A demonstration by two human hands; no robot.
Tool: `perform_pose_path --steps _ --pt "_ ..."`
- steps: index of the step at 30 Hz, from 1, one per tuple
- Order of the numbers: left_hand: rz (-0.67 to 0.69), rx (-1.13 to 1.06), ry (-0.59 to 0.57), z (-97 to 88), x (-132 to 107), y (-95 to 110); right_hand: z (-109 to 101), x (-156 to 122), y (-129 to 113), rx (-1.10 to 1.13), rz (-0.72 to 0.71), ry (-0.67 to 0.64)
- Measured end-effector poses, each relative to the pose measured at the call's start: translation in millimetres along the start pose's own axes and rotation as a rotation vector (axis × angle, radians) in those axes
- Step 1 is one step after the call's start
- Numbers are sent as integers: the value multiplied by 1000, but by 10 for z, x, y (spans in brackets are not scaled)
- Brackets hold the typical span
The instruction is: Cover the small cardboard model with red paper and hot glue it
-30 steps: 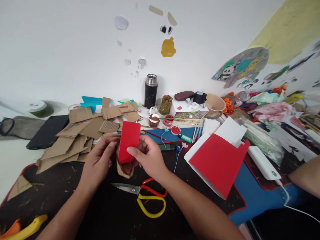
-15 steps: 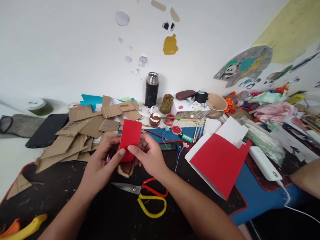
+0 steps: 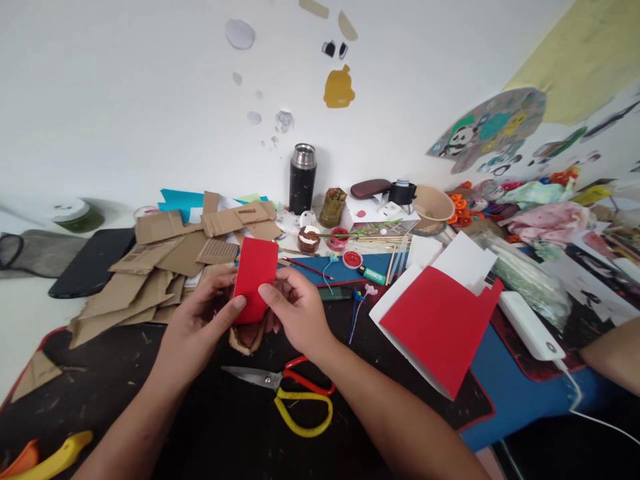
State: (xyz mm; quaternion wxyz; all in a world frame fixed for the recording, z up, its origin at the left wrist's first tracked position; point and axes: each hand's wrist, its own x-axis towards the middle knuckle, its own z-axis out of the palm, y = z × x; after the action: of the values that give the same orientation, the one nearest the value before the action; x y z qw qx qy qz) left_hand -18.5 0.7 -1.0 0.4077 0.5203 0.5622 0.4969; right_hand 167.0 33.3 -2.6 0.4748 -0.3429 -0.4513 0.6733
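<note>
A small red paper strip (image 3: 257, 267) stands upright between my two hands over the dark mat. My left hand (image 3: 207, 320) is closed on its left edge, with the thumb lying on the front. At the right edge, my right hand (image 3: 300, 312) pinches it, thumb in front and fingers mostly hidden behind. A brown, rough-edged cardboard piece (image 3: 246, 341) shows just under the paper; its upper part is covered, and I cannot tell which hand bears it. Scissors (image 3: 280, 381) with one red and one yellow handle lie below my hands.
Cut cardboard (image 3: 125, 290) is heaped at the left beside a black tablet-like slab (image 3: 93, 263). A larger red sheet (image 3: 440, 320) lies at the right near a white power bank (image 3: 533, 327). Paint pots and a black flask (image 3: 303, 180) stand behind. Another person's arm (image 3: 615, 353) enters at right.
The red strip and both hands have shifted slightly left. My right thumb has moved up a little towards the strip's right edge. Both hands still hold the paper.
</note>
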Motion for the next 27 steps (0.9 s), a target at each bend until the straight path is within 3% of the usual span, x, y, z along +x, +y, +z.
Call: perform_pose_path --steps 13,18,27 --pt "14 -54 -13 -74 8 -95 -30 22 28 46 34 -32" --pt "-17 -40 -98 -44 11 -73 -23 1 48 36 37 -56" --pt "-26 -46 -51 25 -5 -58 -46 -16 62 30 77 -37"
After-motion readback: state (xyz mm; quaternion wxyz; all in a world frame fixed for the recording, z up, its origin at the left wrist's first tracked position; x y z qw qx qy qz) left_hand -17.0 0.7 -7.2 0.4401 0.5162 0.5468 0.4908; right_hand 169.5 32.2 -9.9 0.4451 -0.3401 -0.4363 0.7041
